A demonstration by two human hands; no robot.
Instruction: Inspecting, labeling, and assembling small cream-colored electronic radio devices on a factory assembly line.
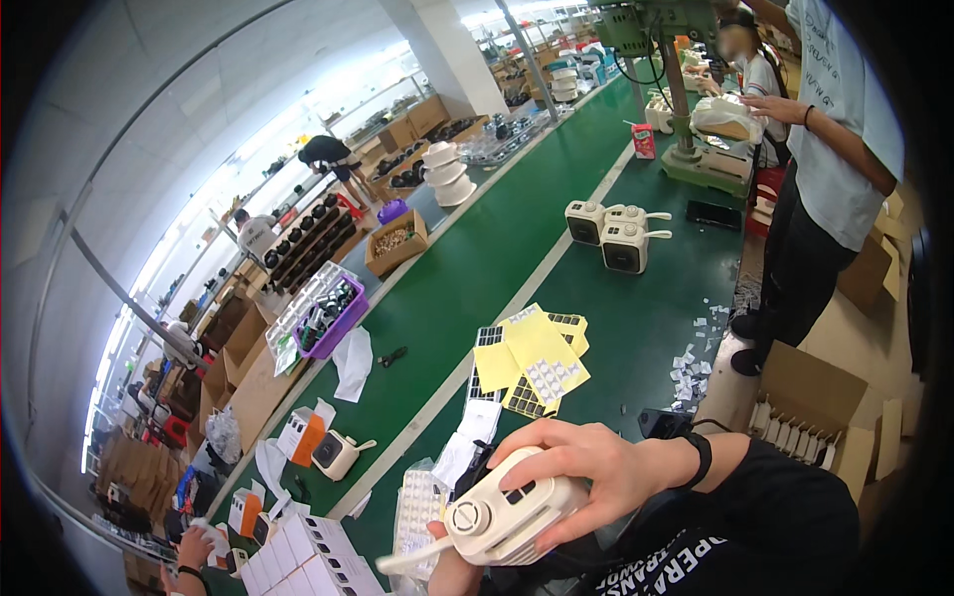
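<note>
Being clasped by the curled right hand [601, 465], the cream device [497, 519] is being held at the green table [452, 278], near the yellow sheets [537, 356]; how the left hand [454, 574], mostly hidden beneath, is being closed cannot be told.

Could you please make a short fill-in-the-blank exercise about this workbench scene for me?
1. The right hand grips a cream device, and the band on that wrist is ____.
2. The open basket of small parts at the far edge of the green table is ____.
3. Near the drill press, the number of cream devices standing grouped together is ____.

Missing words: black; purple; three.
</note>
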